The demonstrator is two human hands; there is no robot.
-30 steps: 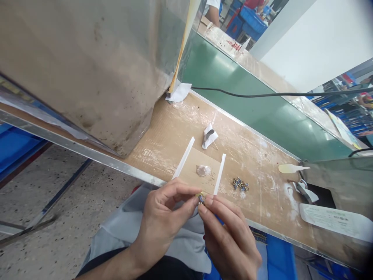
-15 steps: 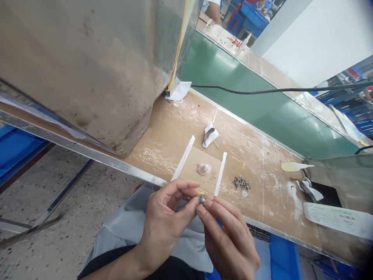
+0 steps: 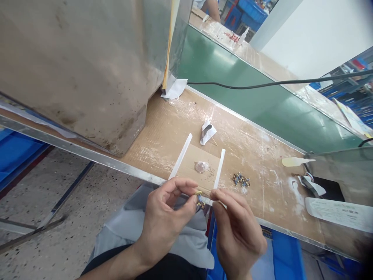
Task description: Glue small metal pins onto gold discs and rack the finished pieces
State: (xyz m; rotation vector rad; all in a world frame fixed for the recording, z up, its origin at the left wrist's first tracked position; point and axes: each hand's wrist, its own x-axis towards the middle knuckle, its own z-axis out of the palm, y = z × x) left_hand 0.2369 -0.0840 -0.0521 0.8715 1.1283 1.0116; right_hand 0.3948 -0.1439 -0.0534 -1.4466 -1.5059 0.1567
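My left hand pinches a tiny yellow and blue part between thumb and forefinger, just below the near edge of the workbench. My right hand is beside it, fingers pinched together a little to the right of the part; what it holds is too small to see. A small pile of similar blue and gold parts lies on the bench ahead. A clear round dish sits between two white strips.
A large metal housing fills the left. A green conveyor belt runs behind the bench with a black cable over it. A folded white paper, a pale spatula, a white label and blue bins lie around.
My right hand has drawn slightly right, away from the part, which stays in my left fingers. The camera has shifted a little.
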